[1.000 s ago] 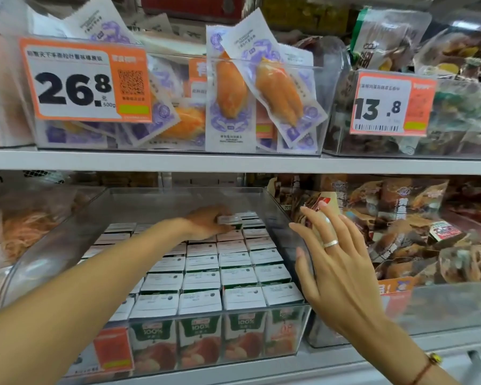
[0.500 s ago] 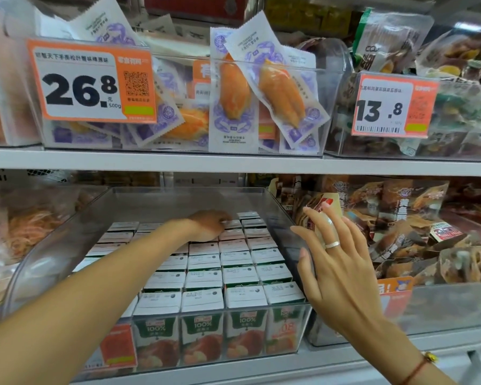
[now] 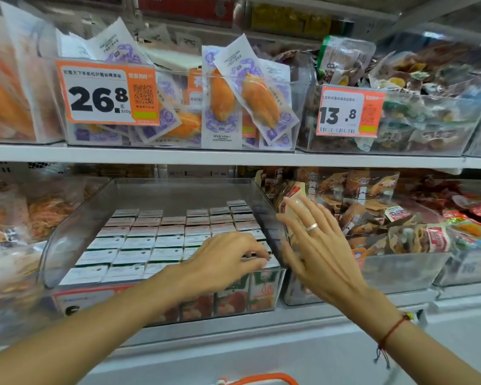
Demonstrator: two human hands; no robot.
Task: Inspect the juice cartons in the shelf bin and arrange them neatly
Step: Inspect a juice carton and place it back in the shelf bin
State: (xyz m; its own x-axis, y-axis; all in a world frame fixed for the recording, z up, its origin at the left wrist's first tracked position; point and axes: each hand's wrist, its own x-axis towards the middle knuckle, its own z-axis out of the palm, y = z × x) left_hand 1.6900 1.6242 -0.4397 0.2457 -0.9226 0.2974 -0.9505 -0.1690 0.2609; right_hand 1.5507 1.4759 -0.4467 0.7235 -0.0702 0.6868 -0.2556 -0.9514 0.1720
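Cardboard juice cartons (image 3: pixel 167 241) sit packed upright in the clear shelf bin (image 3: pixel 75 226): light, stiff, crushable. Your left hand (image 3: pixel 228 259) pinches a front-right carton top; right hand (image 3: pixel 314 245) is spread wide beside the wall. Hold by flat sides.

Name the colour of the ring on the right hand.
Silver, on the right hand; the ring shows clearly in the head view.

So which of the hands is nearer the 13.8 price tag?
Right. The right hand rests by the clear bin's side wall, below the 13.8 price tag; the left hand is farther left, over the juice cartons.
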